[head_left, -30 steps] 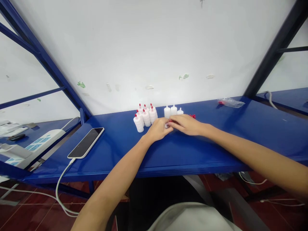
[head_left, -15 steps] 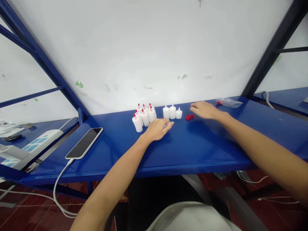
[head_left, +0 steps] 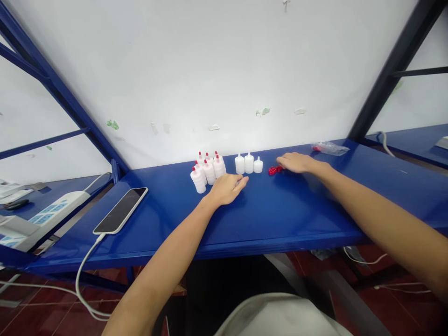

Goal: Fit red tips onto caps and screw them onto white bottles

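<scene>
My left hand (head_left: 227, 189) rests low over the desk, fingers curled and thumb pointing right. Whatever lies inside its grasp is hidden from the camera. Beside it on the left stands a cluster of white squeeze bottles (head_left: 209, 172) with red tips. Three white bottles (head_left: 248, 163) with bare nozzles are lined up behind the hand; the rightmost is shorter. My right hand (head_left: 296, 163) reaches down at the right edge of a small pile of red caps (head_left: 272, 171). Its fingertips are at the caps, partly hidden, and I cannot see whether they pinch one.
A phone (head_left: 121, 211) with a white charging cable lies on the left of the blue desk (head_left: 259, 224). Toward the back right is a clear plastic bag (head_left: 330, 148) with something red inside. A white power strip (head_left: 58, 210) sits beyond the left frame post. A white wall stands behind.
My right hand has lowered, and its fingertips have come to the red caps. My left hand keeps its place by the bottles. The whole view has shifted slightly.
</scene>
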Demonstrator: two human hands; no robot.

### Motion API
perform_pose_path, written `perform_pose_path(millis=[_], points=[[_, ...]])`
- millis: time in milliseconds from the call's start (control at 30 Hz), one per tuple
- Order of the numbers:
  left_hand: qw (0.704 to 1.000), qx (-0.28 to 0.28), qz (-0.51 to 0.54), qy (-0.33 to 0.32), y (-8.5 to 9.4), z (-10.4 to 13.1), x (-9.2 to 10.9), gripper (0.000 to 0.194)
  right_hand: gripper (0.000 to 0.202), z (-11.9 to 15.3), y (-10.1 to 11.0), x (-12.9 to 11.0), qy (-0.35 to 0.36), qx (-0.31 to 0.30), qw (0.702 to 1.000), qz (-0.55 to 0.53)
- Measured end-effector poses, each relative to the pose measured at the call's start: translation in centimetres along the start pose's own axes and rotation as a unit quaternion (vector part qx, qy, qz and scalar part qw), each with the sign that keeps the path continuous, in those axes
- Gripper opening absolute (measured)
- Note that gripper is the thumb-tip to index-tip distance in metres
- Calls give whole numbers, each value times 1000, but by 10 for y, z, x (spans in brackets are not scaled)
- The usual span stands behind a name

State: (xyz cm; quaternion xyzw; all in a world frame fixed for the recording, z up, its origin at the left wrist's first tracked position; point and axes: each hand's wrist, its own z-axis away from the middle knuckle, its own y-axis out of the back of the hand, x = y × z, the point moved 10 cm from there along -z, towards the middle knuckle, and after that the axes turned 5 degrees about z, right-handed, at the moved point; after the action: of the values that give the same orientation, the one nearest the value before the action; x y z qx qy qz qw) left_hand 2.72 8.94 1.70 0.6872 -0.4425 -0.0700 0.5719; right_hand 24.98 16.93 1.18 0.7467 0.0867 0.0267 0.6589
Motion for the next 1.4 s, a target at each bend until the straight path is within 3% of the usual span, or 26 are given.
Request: perform_pose_path(millis=[67,133,233,333,433,533,700,833,1033,1233,1333,1400], points=[[1000,6,2,-3,1,0,2,46,46,4,4,4,-52,-10,998,18],[1000,20,8,-6,3,0,4,35,47,12,22,-12,-39,43,998,14],[999,35,23,-8,3,-1,5,16,43,32,44,-73,112,109,986,-59],[998,34,44,-25,2,-1,7,17,36,56,37,-136,260,73,956,-113],[996,34,71,-46,3,0,9,23,32,70,27,-169,327,64,934,-131],[993,46,99,-38,5,-1,6,39,28,64,33,-159,294,109,931,-186],[995,70,69,33,9,-2,-7,33,26,36,57,-78,71,243,932,-261],[995,58,64,40,9,-2,-8,44,25,18,53,-49,-2,248,942,-228],[997,69,36,8,10,-3,-5,26,26,6,34,-53,-10,190,963,-189],[998,59,28,-27,2,-6,-3,32,26,17,44,-57,11,222,951,-215],[997,47,49,-27,0,-6,-1,34,27,31,51,-80,78,213,948,-222],[998,38,49,-22,0,-6,0,34,29,42,46,-110,168,158,952,-204]])
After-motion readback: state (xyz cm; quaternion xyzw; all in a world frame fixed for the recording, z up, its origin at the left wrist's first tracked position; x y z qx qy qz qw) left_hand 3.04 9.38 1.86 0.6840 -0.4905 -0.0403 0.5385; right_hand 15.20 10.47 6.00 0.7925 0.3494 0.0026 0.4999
